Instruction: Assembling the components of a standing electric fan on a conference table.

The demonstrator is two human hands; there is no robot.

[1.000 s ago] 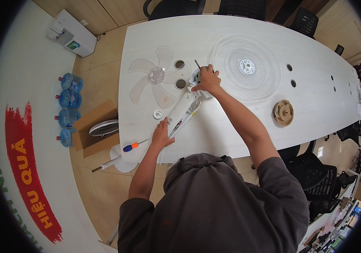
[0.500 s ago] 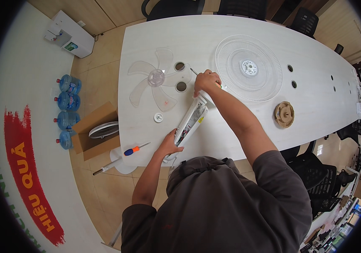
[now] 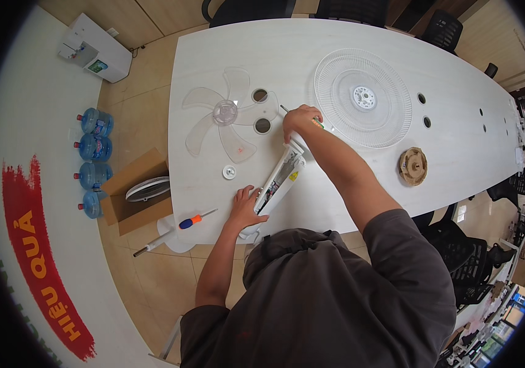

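At one and seven o'clock on the fan body (image 3: 281, 178), right grip (image 3: 302, 121) and left grip (image 3: 247, 208) clamp it, seemingly for positioning; the next move needs even support.

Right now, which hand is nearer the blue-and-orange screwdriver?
Left: the left hand is right of the screwdriver; the right hand is farther away, up and right.

Office: long table (image 3: 459, 141), mesh chairs (image 3: 444, 32)

Two hands (image 3: 245, 208), one white fan body (image 3: 282, 183), one five-bladed rotor (image 3: 225, 113), one orange-and-blue screwdriver (image 3: 190, 222), one cardboard box (image 3: 143, 219) and four blue bottles (image 3: 94, 176) were counted.
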